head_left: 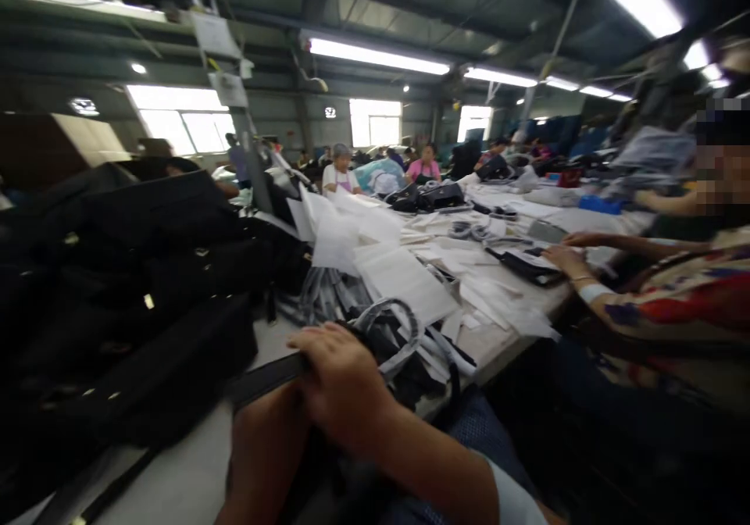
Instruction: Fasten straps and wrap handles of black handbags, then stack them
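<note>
At the table's near edge, my right hand closes over the top of a black bag, fingers curled round its edge. My left hand is below and to the left, against the same bag; its fingers are mostly hidden, but the hand looks closed on it. Most of the held bag is hidden by my hands and forearms. Just beyond, wrapped bag handles lie in a tangle beside white foam sheets. Left of my hands is a large pile of black bags with small metal fittings.
A long white table runs away from me, covered with sheets, straps and bags. On the right, a co-worker's hands rest at a black flat piece. More people sit farther back. A post rises behind the pile.
</note>
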### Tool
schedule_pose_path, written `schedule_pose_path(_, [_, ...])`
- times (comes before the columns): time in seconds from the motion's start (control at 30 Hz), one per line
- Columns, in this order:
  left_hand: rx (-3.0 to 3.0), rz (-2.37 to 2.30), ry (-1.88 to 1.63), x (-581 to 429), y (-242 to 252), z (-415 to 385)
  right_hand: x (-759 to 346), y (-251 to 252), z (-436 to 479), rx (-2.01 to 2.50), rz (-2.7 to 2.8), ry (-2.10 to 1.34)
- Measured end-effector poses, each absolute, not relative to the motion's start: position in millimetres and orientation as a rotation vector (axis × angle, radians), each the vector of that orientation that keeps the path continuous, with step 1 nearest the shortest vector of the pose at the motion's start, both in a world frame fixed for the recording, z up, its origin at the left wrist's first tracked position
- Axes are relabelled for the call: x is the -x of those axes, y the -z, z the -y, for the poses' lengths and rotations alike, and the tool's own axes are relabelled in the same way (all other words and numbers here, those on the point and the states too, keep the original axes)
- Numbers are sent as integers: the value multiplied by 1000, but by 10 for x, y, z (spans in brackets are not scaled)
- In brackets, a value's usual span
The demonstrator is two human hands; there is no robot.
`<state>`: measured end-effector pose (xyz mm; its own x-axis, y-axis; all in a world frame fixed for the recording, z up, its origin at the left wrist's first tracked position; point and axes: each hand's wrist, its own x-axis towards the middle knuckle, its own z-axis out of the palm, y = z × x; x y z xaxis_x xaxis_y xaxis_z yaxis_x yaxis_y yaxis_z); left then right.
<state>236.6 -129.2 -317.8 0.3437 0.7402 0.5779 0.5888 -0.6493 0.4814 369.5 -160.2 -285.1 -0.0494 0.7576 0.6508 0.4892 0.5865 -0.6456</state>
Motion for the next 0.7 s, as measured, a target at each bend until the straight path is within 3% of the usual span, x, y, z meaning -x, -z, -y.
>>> schedule_pose_path(0.17, [-2156,-1170,-958,-2393,3066,1324,-4069,2695,1680,741,1044,-927])
schedule_pose_path(0.4, [-2135,-940,-814,-2387,3013,1266,-4629,2762,1583,517,294,-1002])
schedule_pose_path(0.5, [-2202,-1012,-835,-2438,3086,1249,-4544,2875,1642,522,315,-1143])
schedule_pose_path(0.7, [-2279,-1002,-868,-2501,3149,1273,-4243,3039,1810,810,946,-1317])
